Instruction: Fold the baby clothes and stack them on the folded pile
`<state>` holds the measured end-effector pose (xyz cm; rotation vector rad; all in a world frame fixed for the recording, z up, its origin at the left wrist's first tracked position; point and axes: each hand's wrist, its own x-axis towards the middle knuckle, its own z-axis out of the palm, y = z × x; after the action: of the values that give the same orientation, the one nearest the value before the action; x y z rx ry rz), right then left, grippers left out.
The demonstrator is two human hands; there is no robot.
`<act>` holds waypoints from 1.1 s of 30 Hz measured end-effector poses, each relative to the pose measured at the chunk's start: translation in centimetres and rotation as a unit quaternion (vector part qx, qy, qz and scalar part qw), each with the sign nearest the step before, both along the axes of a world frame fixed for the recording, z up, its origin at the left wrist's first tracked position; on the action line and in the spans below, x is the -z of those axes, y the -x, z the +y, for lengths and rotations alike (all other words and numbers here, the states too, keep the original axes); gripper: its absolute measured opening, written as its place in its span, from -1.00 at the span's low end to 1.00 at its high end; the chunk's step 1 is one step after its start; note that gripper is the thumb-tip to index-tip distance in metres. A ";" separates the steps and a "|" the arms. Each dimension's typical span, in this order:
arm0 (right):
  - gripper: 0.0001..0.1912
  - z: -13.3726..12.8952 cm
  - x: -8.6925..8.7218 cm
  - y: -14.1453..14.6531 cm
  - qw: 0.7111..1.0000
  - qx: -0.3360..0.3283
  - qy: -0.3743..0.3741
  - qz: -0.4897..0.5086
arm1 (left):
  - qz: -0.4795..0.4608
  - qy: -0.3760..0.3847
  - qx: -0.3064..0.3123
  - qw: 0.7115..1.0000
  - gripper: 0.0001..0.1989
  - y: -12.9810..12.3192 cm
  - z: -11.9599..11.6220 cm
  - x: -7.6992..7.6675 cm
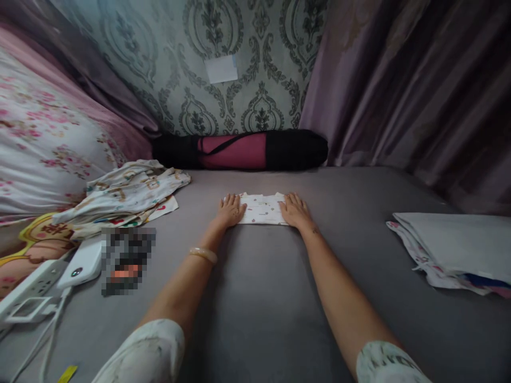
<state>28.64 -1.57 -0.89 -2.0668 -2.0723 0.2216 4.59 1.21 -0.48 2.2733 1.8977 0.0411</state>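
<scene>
A small white garment (262, 210) with tiny printed figures lies folded into a flat rectangle on the grey sheet (255, 298). My left hand (231, 210) rests flat on its left end, fingers stretched out and pointing away from me. On the right end lies my right hand (294, 209), also flat with fingers extended. Both hands touch the cloth without gripping it. The garment's two side edges are partly hidden under my hands. A pale bangle (203, 255) sits on my left wrist.
A black and maroon roll bag (235, 151) lies along the wall. Crumpled printed clothes (136, 191) are at the left, near a white power bank (82, 263), a power strip (32, 287) and cables. Folded fabric (455, 247) lies at the right. A pixelated patch (126, 260) hides one object.
</scene>
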 end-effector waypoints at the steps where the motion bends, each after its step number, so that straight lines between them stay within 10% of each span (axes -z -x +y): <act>1: -0.42 0.2 0.1 -0.2 1.000 0.002 -0.005 0.001 | 0.008 0.008 0.009 1.000 -0.34 0.3 0.3 -0.2; 19: -0.55 2.3 0.1 -2.1 0.996 0.061 -0.063 0.029 | -0.036 0.122 0.069 0.990 -0.62 2.9 8.6 -4.2; 27: -0.56 2.5 0.1 -2.5 0.998 0.050 -0.017 0.029 | -0.113 0.107 0.073 0.985 -0.72 3.5 6.9 -4.9; 33: -0.57 2.4 -0.5 -2.7 0.996 0.063 -0.016 0.059 | -0.189 0.094 0.112 0.971 -0.74 3.8 4.0 -8.4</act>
<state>31.36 0.88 -0.37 -2.1028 -1.8583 0.2822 0.84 5.26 7.91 2.1508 1.3900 0.2349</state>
